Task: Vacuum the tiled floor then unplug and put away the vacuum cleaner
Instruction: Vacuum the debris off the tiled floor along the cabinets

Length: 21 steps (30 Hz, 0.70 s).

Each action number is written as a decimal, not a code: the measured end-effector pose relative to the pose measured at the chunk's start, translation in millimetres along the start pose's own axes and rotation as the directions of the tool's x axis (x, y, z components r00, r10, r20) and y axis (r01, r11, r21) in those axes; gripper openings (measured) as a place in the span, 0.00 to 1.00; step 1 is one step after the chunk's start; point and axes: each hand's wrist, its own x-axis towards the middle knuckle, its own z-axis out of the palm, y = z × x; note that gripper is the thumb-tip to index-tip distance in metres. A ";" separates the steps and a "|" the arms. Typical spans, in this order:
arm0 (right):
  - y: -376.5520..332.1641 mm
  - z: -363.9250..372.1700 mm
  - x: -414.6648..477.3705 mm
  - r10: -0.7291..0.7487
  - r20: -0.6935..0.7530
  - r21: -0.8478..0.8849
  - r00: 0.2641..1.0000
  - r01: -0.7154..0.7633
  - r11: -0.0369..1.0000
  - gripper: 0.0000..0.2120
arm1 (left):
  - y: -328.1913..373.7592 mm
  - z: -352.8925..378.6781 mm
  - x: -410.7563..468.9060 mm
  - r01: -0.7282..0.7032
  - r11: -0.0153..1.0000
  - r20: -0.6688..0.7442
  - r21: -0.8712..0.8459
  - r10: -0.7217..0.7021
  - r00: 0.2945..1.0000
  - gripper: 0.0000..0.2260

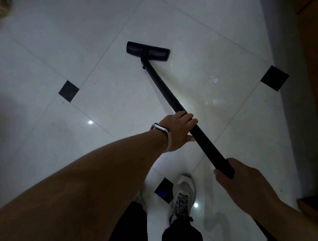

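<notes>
Head view: I am watching both hands working a black vacuum wand [163, 86] across the tiled floor [66, 43].
Left hand [177, 130]: curling its fingers over the wand's middle, thumb showing below.
Right hand [243, 180]: wrapping round the wand's upper end.
Floor head [148, 51]: lying flat on a white tile, well ahead of the shoe [183, 194].
Paper scrap [214, 79]: sitting right of the wand, not under the head.
Risk: I am judging that a fast pass could be flicking the scrap aside instead of lifting it.
Containers: none showing; the vacuum body is staying out of view.

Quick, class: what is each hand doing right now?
Left hand: gripping the wand midway.
Right hand: gripping the wand's upper end.
</notes>
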 end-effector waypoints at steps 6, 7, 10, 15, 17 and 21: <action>-14.3 13.9 15.5 0.002 0.017 0.057 1.000 -0.003 0.998 0.11 | -32.1 -2.1 -13.2 0.015 1.000 0.011 0.022 -0.015 1.000 0.26; -18.6 16.8 17.0 -0.010 0.022 0.068 1.000 0.009 0.998 0.11 | -38.1 -2.1 -17.4 0.019 1.000 0.012 0.018 -0.019 1.000 0.26; -31.3 24.5 19.9 -0.034 0.044 0.070 0.998 0.031 0.997 0.10 | -53.9 0.7 -30.4 0.041 0.999 0.005 -0.003 -0.041 0.999 0.26; -54.0 36.5 23.8 -0.067 0.064 0.029 0.996 0.065 0.997 0.08 | -75.9 7.8 -52.2 0.099 0.993 -0.011 -0.069 -0.100 0.995 0.26; -60.4 41.2 26.4 -0.080 0.073 0.026 0.994 0.078 0.997 0.08 | -83.8 11.0 -59.8 0.119 0.989 -0.019 -0.091 -0.121 0.992 0.26; -73.7 48.0 30.2 -0.095 0.123 0.027 0.988 0.092 0.995 0.08 | -97.2 15.5 -74.6 0.167 0.975 -0.009 -0.144 -0.170 0.985 0.27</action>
